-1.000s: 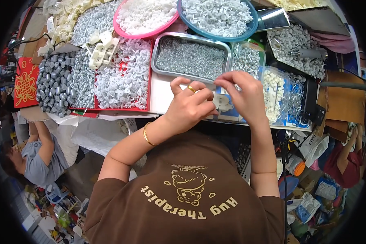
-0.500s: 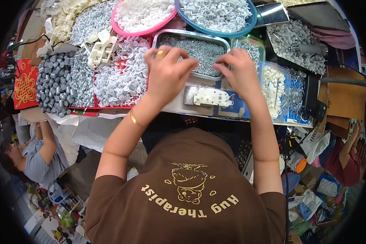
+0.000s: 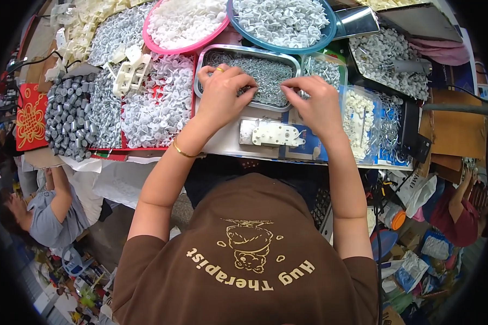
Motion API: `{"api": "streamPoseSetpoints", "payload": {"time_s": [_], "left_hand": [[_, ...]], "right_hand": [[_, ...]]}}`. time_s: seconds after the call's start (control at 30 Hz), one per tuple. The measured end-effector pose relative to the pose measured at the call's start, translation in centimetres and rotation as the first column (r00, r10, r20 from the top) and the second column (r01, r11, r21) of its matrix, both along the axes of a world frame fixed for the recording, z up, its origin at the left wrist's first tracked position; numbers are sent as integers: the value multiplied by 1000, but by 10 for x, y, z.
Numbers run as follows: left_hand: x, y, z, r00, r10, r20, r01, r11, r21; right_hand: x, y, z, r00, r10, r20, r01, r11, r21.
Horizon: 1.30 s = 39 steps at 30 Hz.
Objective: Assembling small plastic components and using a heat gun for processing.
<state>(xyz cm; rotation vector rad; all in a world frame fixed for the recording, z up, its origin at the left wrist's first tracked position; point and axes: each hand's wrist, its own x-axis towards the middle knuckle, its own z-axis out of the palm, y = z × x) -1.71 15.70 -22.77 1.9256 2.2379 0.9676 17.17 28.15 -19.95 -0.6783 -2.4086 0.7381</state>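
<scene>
The surface (image 3: pixel 221 142) carries everything, with a shallow metal tray (image 3: pixel 274 107) set back from the middle of its near edge. The tray looks stiff and its smooth rim could be slippery; the two short ends would be the places to take hold.

The left hand (image 3: pixel 224 93) is over the tray's left end and the right hand (image 3: pixel 318 102) by its near right corner, apart from each other. On each, thumb and forefinger tips come close together; whether anything is pinched between them, I cannot tell.

Between the tray and the surface's near edge lies a silvery block (image 3: pixel 247 131), probably the heavier, rigid piece, best steadied by its sides. The cream plastic part (image 3: pixel 275 134) rests on it, reaching past its right end. It should be light and fairly stiff, with thin ends that might snap; hold it by its long edges.

Smallest are the metal pins (image 3: pixel 274 76) heaped inside the tray: likely light, hard and slick, so pick up singly with the fingertips.
</scene>
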Motion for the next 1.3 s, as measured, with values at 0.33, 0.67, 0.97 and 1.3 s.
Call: {"api": "streamPoseSetpoints", "payload": {"time_s": [0.33, 0.67, 0.97, 1.3], "left_hand": [[-12, -8, 1, 999, 26, -20, -26, 1000, 11], [-10, -20, 6, 982, 110, 155, -112, 994, 9], [5, -31, 22, 962, -9, 273, -20, 994, 106], [35, -33, 40, 883, -283, 373, 239, 958, 160]], "right_hand": [[52, -52, 40, 944, -15, 330, 72, 984, -160], [98, 193, -1, 490, -853, 179, 792, 521, 319], [108, 217, -27, 534, -750, -391, 788, 609, -92], [78, 66, 62, 620, -427, -658, -387, 564, -730]]}}
